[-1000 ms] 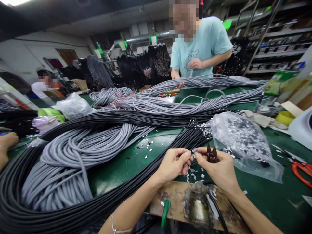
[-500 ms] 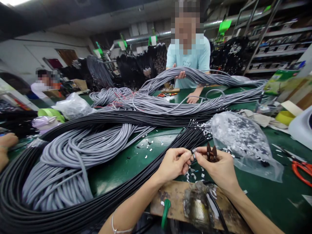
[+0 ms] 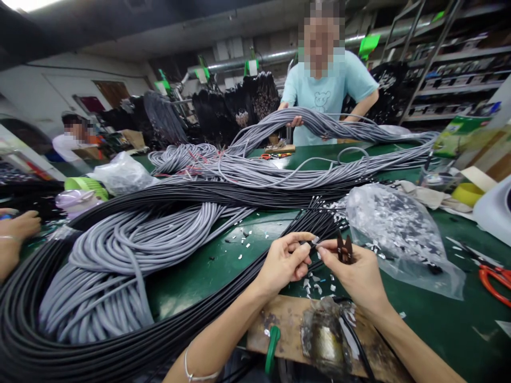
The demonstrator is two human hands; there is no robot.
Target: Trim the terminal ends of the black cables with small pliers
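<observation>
Above a worn wooden board, my left hand [image 3: 284,263] is closed, pinching the end of a black cable [image 3: 313,243] between thumb and fingers. My right hand [image 3: 356,268] meets it there, thumb and forefinger pressed together close to the cable end. In its palm it also grips dark nippers [image 3: 345,249], whose jaws point up. What lies between the right fingertips is too small to make out. A bundle of black cables [image 3: 223,306] sweeps from the left under my hands, its cut ends fanned out behind them.
Coiled grey cable [image 3: 131,244] lies to the left. A clear plastic bag [image 3: 399,229] of small scraps and red-handled scissors [image 3: 493,276] are on the right. Across the green table a co-worker [image 3: 323,90] lifts grey cables. Another person's hand [image 3: 19,234] shows at the left edge.
My fingers have shifted slightly at the cable end, the left forefinger straightening along it. The co-worker opposite has moved right and taken a hand off the table to the grey cables.
</observation>
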